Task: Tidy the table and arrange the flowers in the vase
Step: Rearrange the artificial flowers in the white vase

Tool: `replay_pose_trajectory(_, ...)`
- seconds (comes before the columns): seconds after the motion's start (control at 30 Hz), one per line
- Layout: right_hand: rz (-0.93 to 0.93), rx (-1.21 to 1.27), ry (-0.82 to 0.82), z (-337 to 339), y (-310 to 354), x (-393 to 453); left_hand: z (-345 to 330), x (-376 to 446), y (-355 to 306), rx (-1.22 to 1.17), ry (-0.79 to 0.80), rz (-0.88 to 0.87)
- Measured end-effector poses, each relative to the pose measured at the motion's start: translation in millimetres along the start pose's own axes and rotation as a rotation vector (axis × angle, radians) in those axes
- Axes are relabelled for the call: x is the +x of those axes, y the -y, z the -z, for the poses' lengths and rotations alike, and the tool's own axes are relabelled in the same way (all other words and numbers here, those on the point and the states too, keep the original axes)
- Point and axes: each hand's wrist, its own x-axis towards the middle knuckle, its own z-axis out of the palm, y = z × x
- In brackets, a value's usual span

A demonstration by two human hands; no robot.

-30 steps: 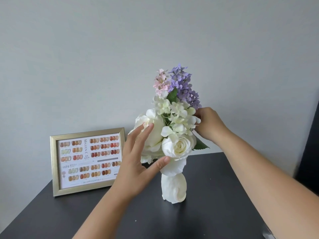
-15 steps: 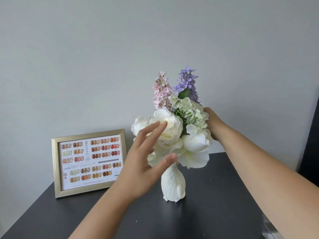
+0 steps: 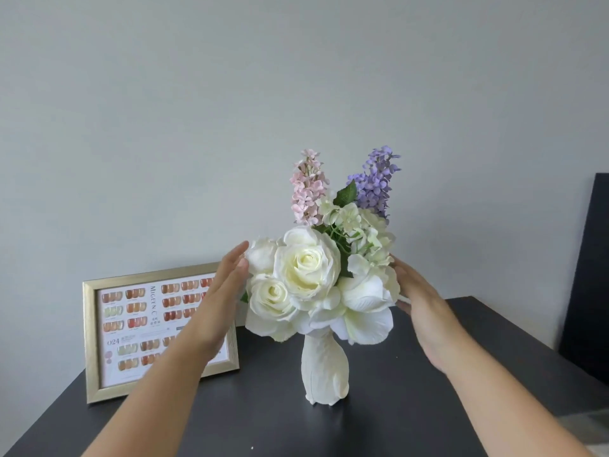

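Note:
A white textured vase point(image 3: 324, 371) stands upright on the dark table point(image 3: 379, 420). It holds a bouquet: white roses point(image 3: 304, 270), pale hydrangea point(image 3: 365, 232), a pink spike point(image 3: 308, 189) and a purple spike point(image 3: 375, 179). My left hand point(image 3: 220, 301) is flat and open at the bouquet's left side, fingertips touching the small rose. My right hand point(image 3: 418, 301) is open on the bouquet's right side, fingers against the white petals. Neither hand grips anything.
A gold picture frame point(image 3: 131, 328) with a colour chart leans against the grey wall, behind my left forearm. A dark panel point(image 3: 590, 268) stands at the far right beyond the table's edge. The table's right edge runs close to my right arm.
The bouquet has turned, with the large rose now facing me and the spikes spread apart. My left hand moved from the front to the left side; my right hand came down to the right side.

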Motion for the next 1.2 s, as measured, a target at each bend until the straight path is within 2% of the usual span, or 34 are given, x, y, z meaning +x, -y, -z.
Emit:
replay_pose_trajectory(0.13,-0.120,0.116,-0.127,-26.1,-43.7,-37.3,-16.0,1.0,18.3,-0.296,-0.048,0.017)
replay_pose_trajectory(0.2,-0.253,0.070,-0.115,-38.7,-72.4,-54.2,-18.2,2.8,31.8,-0.461,-0.101,0.088)
replay_pose_trajectory(0.27,-0.343,-0.010,-0.071,-49.5,-95.0,-65.1,-21.7,0.9,53.4,-0.508,-0.131,0.160)
replay_pose_trajectory(0.37,-0.373,-0.096,-0.045,-64.4,-105.7,-71.1,-34.9,-12.0,94.0,-0.436,-0.197,0.304)
replay_pose_trajectory(0.5,-0.331,-0.140,-0.039,-79.1,-113.4,-68.7,-62.8,-29.1,136.7,-0.225,0.005,0.454)
replay_pose_trajectory(0.57,-0.340,-0.134,-0.052,-81.2,-117.2,-65.7,-75.8,-35.8,144.2,-0.104,0.152,0.412)
replay_pose_trajectory(0.63,-0.338,-0.137,-0.041,-79.6,-122.3,-61.3,-81.6,-42.6,143.6,-0.005,0.196,0.337)
replay_pose_trajectory(0.8,-0.277,-0.092,-0.028,-79.2,-135.0,-50.7,-80.2,-58.9,150.0,0.040,0.104,0.279)
replay_pose_trajectory(1.03,-0.255,-0.088,-0.176,-79.3,-148.5,-35.8,-94.0,-72.0,158.4,0.117,-0.027,0.278)
replay_pose_trajectory(1.2,-0.170,-0.143,-0.075,-82.0,-152.0,-40.1,-96.6,-63.5,160.7,0.127,-0.126,0.261)
